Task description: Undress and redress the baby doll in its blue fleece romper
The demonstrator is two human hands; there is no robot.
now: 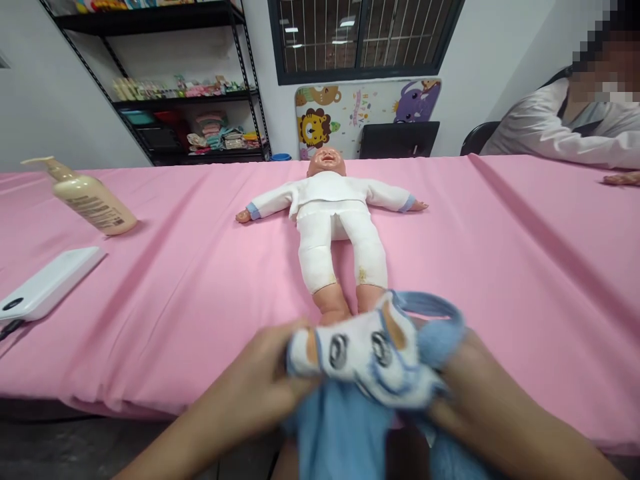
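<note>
A baby doll (333,220) in a white top and white pants lies on its back on the pink-covered table (200,267), arms spread, feet toward me. Just in front of its feet I hold a blue and white baby garment (370,363) with an animal face on it. My left hand (260,387) grips the garment's left side with closed fingers. My right hand (470,387) holds its right side, fingers partly hidden under the blue cloth.
A cream lotion pump bottle (93,200) lies tilted at the left, with a white power bank (47,283) nearer me. Another person in a white sleeve (560,130) sits at the far right. A black shelf rack (190,100) stands behind.
</note>
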